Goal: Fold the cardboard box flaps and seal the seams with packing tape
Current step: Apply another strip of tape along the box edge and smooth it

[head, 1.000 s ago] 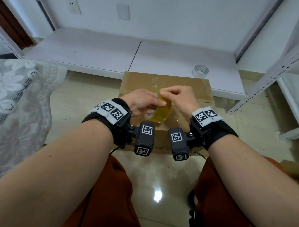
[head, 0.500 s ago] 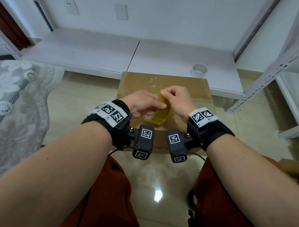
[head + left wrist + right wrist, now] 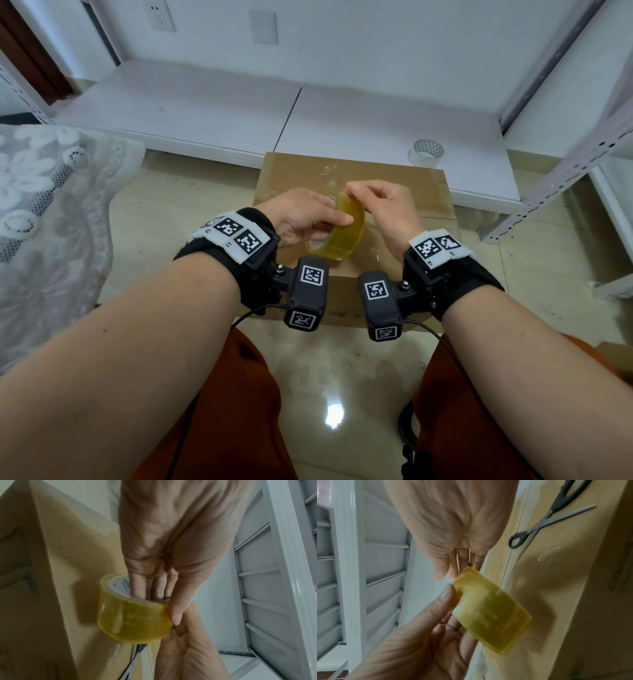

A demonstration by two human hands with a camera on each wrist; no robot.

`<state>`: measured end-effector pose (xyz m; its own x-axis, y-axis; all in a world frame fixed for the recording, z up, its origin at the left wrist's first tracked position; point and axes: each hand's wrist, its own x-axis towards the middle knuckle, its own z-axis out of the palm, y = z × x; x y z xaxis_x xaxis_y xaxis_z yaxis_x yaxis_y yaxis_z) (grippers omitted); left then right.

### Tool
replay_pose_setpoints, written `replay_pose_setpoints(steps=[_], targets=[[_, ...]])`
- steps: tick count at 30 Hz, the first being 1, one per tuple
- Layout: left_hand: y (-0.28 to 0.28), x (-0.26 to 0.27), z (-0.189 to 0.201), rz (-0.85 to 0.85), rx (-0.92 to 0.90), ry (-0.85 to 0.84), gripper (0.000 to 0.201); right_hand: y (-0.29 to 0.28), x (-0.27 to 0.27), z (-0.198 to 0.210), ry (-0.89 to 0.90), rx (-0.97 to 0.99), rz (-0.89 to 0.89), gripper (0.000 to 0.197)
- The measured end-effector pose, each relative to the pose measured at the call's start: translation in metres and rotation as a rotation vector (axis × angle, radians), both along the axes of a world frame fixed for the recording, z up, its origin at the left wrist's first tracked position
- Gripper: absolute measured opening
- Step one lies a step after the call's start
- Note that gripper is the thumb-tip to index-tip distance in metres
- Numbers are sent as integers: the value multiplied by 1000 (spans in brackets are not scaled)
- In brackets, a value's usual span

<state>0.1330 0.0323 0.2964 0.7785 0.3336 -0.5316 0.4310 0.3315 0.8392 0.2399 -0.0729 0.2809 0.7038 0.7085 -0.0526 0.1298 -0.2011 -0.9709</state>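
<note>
Left hand: fingers through the core of the tape roll, gripping it.
Right hand: pinching the roll's far edge.
Roll: held over the closed cardboard box.

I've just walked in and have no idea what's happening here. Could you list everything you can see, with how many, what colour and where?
Cardboard box: one, brown, on the floor ahead.
Tape roll: one, yellowish, held above the box.
Scissors: one pair, black-handled, open, lying on the box.
Spare tape roll: one, clear, on the white platform.
Lace cloth: one, white, far left.
Metal shelving: white, right.
Left hand: grips the roll.
Right hand: picks at the roll's edge.
</note>
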Motion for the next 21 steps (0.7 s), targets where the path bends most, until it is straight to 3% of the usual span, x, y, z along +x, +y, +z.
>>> replay_pose_setpoints(steps=[6,12,21], targets=[[-2,0,0,-7,0,-2,10,0,2,0,65,9,-18,14],[-6,3,2,-10,-28,-7,11,4,1,-7,-159,-107,-47,9],[-3,1,4,-56,-16,17,13,5,3,-9,-275,-127,-87,9]])
